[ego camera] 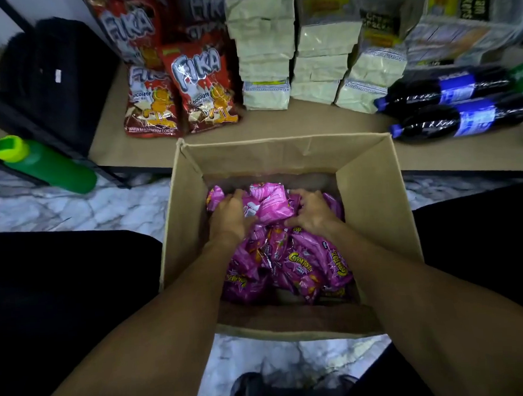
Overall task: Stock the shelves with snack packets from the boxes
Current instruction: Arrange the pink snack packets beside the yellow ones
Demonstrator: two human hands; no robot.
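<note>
Snack packets [269, 203]: shiny pink foil w/ yellow logos (crumpled)

The snack packets [303, 265] are bright magenta with yellow lettering, inside a plain brown cardboard box [376, 210]. On the tan, black-framed shelf [310, 119], the wafer bags [201, 89] are red with white lettering and an orange cartoon cat, and the cracker packs [264, 46] are pale cream. 2 cola bottles [448, 89] are near-black with blue labels and caps. The squeeze bottle [49, 166] is green with a lime cap. The floor [73, 207] is white marble with grey veins.
</note>
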